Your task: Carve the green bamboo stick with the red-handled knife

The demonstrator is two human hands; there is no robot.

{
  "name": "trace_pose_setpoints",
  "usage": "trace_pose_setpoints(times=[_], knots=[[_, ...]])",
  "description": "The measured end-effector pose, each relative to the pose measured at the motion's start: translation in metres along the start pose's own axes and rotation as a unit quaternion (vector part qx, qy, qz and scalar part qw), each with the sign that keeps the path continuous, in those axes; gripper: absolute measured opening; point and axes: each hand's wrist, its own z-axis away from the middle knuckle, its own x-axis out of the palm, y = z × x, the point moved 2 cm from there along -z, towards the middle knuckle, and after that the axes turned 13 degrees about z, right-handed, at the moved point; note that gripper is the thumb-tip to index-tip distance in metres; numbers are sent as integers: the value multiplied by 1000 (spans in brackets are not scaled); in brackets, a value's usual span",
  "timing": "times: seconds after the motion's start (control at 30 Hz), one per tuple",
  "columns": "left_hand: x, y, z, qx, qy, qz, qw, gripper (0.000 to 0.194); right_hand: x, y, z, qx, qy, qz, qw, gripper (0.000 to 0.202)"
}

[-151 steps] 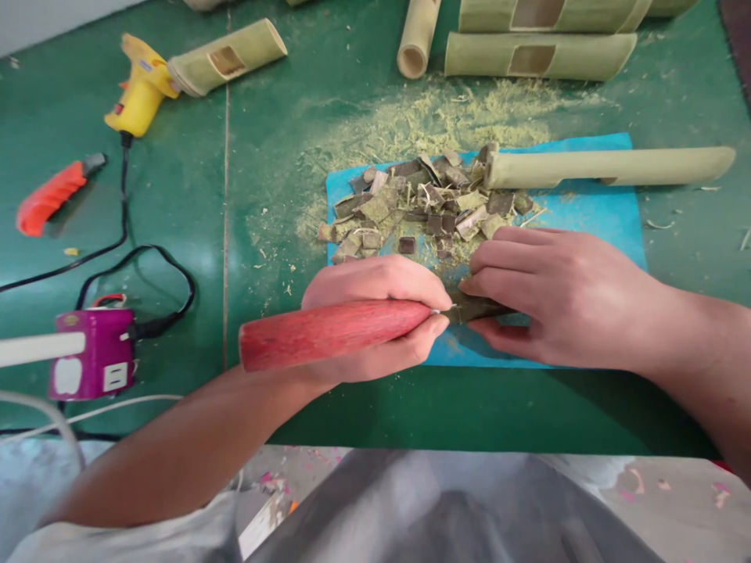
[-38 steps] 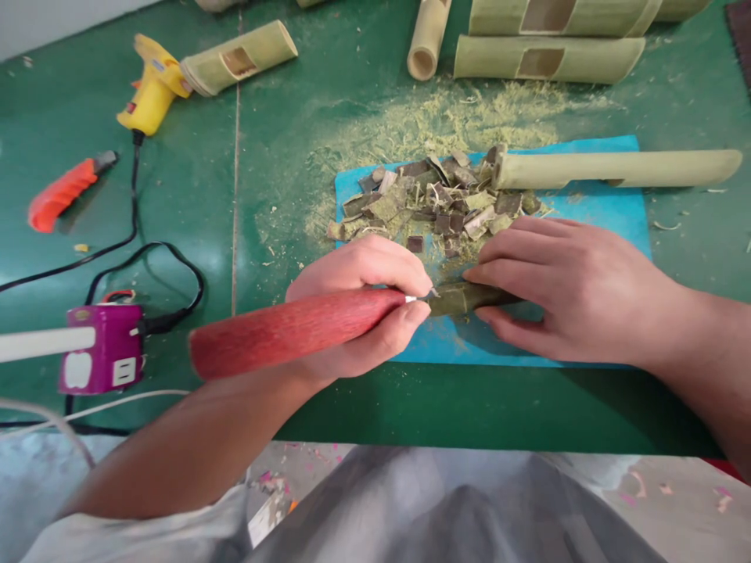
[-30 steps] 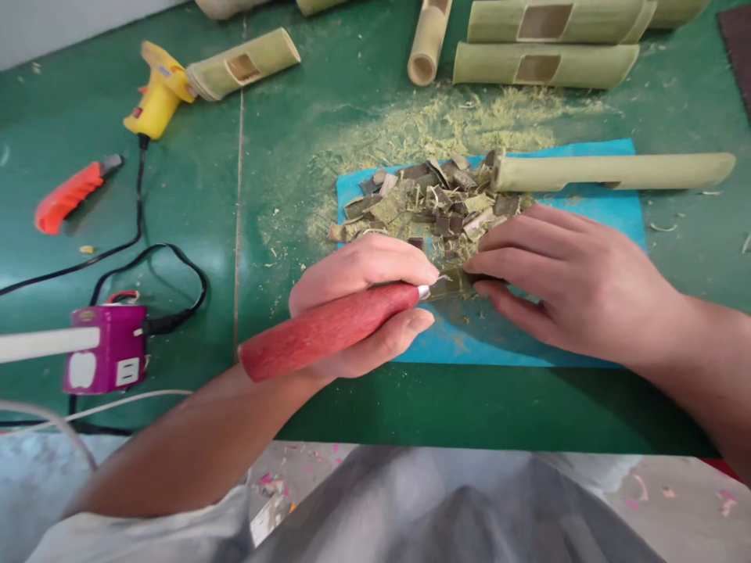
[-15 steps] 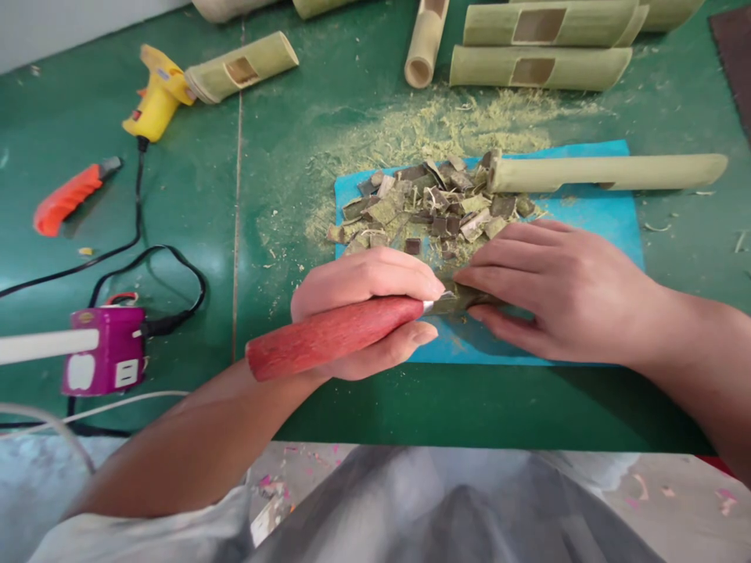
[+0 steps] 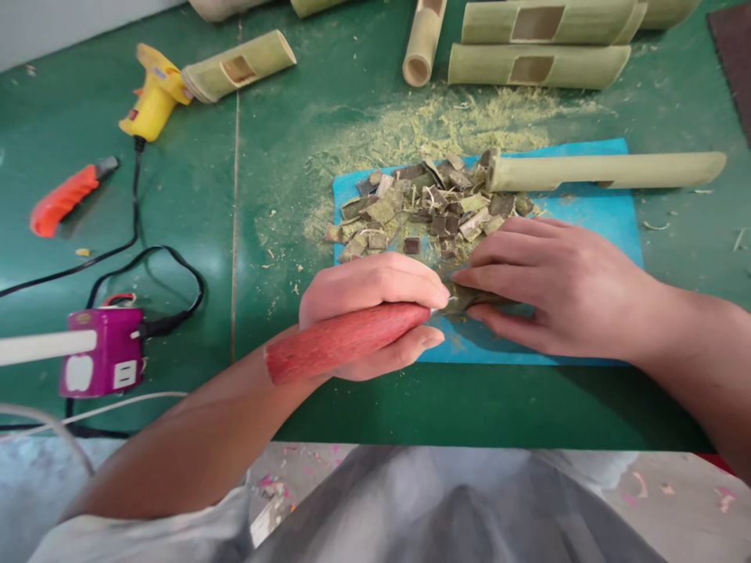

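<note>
My left hand [image 5: 375, 293] is closed round the red wooden handle of a carving knife [image 5: 346, 344]. Little of its metal shows past my fingertips, and the tip meets a small dark green-brown piece [image 5: 461, 299]. That piece, possibly bark or bamboo skin, is pinched under the fingers of my right hand [image 5: 551, 289]; most of it is hidden. Both lie over a blue sheet [image 5: 607, 234]. Just beyond my hands is a heap of cut square chips [image 5: 434, 203] with greenish shavings. A long pale bamboo piece [image 5: 610, 170] rests across the sheet behind my right hand.
Cut bamboo tubes with square openings [image 5: 540, 65] lie at the back. On the left are a yellow glue gun [image 5: 153, 98] against another bamboo tube [image 5: 246, 66], an orange box cutter [image 5: 64, 199], and a purple power socket [image 5: 102, 352] with black cables. Greenish dust [image 5: 434, 125] covers the table behind the sheet.
My left hand has shifted slightly right with the knife, its handle end swinging right and a little down, and less metal shows. My right hand stays in place on the piece.
</note>
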Motion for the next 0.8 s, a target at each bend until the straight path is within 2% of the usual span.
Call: trace_pose_setpoints(times=[0.33,0.7,0.8], knots=[[1,2,-9,-30,-18,-14,999,11,3,1,-2,-1,-5,-10,1000,21],[11,-2,-13,15,16,-6,1000,13,7,3,-4,29,0,-31,999,17],[9,-3,-13,6,20,-18,1000,13,7,3,-3,26,4,-40,999,17]])
